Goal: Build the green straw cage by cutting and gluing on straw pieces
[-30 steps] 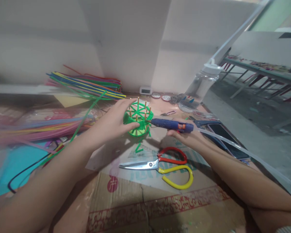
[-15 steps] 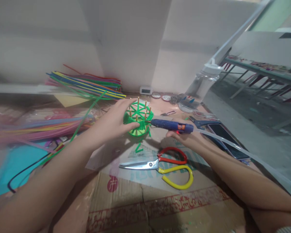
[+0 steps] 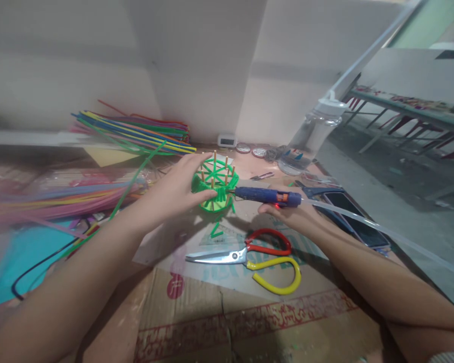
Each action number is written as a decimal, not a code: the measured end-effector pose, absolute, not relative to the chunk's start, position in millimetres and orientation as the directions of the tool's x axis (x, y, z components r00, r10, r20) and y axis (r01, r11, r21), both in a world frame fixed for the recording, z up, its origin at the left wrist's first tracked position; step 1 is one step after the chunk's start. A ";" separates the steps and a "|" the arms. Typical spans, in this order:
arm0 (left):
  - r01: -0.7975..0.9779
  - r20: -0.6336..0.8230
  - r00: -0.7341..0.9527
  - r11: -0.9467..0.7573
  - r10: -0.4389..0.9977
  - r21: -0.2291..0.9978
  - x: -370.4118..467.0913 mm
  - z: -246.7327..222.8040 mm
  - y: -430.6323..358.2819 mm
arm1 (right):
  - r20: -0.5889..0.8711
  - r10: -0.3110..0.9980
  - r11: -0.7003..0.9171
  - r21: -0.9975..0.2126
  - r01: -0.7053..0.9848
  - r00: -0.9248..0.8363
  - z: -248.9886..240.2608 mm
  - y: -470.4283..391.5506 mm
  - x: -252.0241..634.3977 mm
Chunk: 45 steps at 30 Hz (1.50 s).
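My left hand (image 3: 185, 181) grips the left side of a small round green frame (image 3: 221, 194), its thumb across the front and its fingers behind. Thin wooden sticks stand upright around this frame, with green pipe cleaner wound between them and green spokes across the top. In my right hand (image 3: 283, 209) is a blue hot glue gun (image 3: 267, 195), with a red light glowing on it and a long clear glue stick out of its back. Its nozzle points left and meets the frame's right front side. Small green pipe cleaner scraps (image 3: 216, 231) lie just below.
Scissors (image 3: 236, 257) with red and yellow handles lie on the cardboard in front. Bundles of coloured pipe cleaners (image 3: 136, 132) are at the back left. A clear bottle (image 3: 306, 138) with a straw stands back right, and a phone (image 3: 353, 217) lies beside my right arm.
Almost nothing differs. The glue gun and the green frame have shifted very slightly, and both hands keep their hold.
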<state>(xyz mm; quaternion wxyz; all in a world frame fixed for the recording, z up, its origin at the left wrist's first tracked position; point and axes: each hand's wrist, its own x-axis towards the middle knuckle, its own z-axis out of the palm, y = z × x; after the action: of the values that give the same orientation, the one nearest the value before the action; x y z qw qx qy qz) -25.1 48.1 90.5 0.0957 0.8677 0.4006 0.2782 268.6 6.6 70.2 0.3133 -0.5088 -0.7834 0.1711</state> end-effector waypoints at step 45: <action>0.644 0.398 0.533 -0.663 0.747 0.382 -25.2 90.3 48.2 | 0.315 0.901 0.434 -0.645 0.629 -0.299 71.1 5.3 267.6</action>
<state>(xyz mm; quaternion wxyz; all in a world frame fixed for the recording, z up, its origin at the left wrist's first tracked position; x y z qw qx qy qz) -25.2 48.2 90.3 0.0947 0.8703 0.3994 0.2722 267.6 5.3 71.1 0.3314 -0.4907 -0.7794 0.2049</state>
